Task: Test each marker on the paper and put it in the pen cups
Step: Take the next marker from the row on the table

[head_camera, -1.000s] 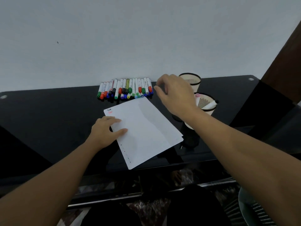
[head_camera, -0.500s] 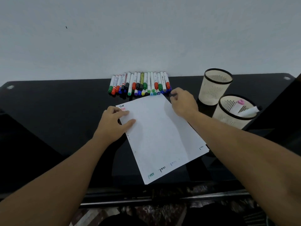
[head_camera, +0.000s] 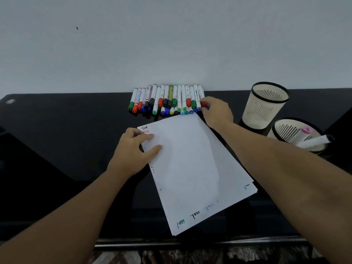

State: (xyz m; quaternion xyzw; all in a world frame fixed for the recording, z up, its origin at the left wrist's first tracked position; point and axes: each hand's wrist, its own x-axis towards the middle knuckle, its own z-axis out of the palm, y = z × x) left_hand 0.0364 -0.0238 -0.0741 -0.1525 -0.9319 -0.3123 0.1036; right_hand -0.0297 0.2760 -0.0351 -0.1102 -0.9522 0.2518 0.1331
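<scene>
A white sheet of paper (head_camera: 192, 168) lies tilted on the black desk (head_camera: 66, 130), with small colour marks at its corners and edges. The left hand (head_camera: 133, 151) rests on the paper's corner at about 10 o'clock; its fingers (head_camera: 147, 137) lie mostly straight and press the sheet down.

A row of markers (head_camera: 167, 100) lies side by side at 12 o'clock from the paper, up against the wall (head_camera: 171, 44), caps toward the person. The right hand (head_camera: 217, 113) is at the right end of the row, at about 1 o'clock from the paper. Its fingers are curled and pinch the red-capped marker (head_camera: 201, 97) at the end of the row, which lies on the desk with the others.

Two pale pen cups with black rims stand at 2 to 3 o'clock from the paper. The far cup (head_camera: 266, 105) has nothing showing in it. The near cup (head_camera: 285, 130) holds a pink-capped marker (head_camera: 304, 131) and a black-capped marker (head_camera: 316, 141), both leaning
</scene>
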